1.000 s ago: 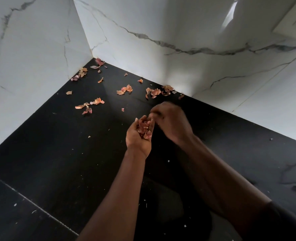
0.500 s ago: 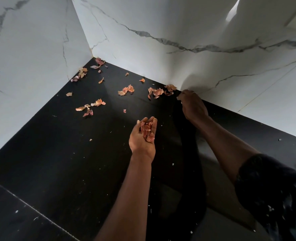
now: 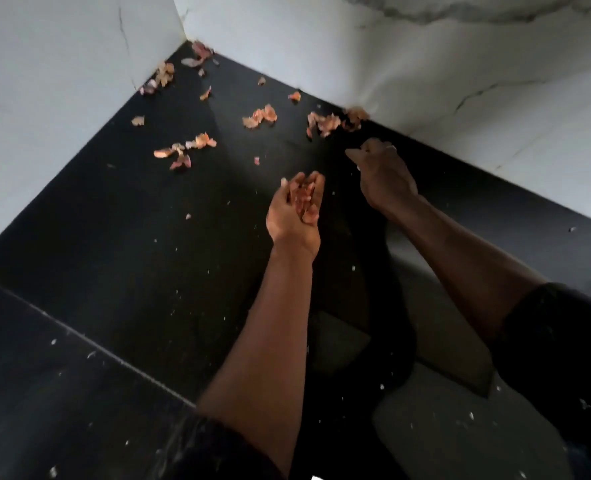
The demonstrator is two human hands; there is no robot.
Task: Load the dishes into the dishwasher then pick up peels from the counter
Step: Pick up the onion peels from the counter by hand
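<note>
Reddish-orange onion peels lie scattered on the black counter: a clump near the back wall, a pair, a group to the left and more in the far corner. My left hand is cupped palm up over the counter and holds a small pile of peels. My right hand hovers just right of it, back up, fingertips bunched as if pinching a small peel, which is hidden.
White marble walls close the counter in at the back and on the left. A seam crosses the counter at lower left. Small white crumbs dot the dark surface.
My right hand went from my left palm to a peel at the wall's base, then drew back towards me with bunched fingers. The camera moved closer and tilted down.
</note>
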